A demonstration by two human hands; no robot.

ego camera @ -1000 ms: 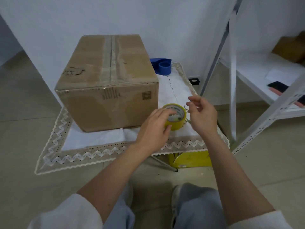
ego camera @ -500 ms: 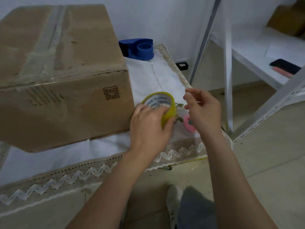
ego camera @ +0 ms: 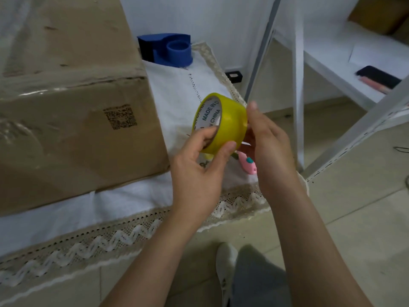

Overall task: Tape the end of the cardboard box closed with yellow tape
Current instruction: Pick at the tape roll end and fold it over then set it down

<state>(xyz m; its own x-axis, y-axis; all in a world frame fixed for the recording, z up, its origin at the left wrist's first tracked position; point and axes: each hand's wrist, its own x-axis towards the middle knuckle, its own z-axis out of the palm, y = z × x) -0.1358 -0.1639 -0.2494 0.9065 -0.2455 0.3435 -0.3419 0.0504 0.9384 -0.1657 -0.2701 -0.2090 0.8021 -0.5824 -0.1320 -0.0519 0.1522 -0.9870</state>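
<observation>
A roll of yellow tape is held up above the table's right side, tilted so its cardboard core faces left. My left hand grips it from below, thumb inside the core and fingers on the outer band. My right hand touches the roll's right side with its fingertips. The large cardboard box stands on the table to the left, its top seam covered in clear tape, its near end facing me.
The table wears a white lace-edged cloth. A blue tape dispenser sits behind the box. A small pink cutter lies under my hands. White metal shelving with a dark phone stands at the right.
The tape roll has been lifted off the table and tilted up between both hands. The view has moved closer to the table, so the box fills the left.
</observation>
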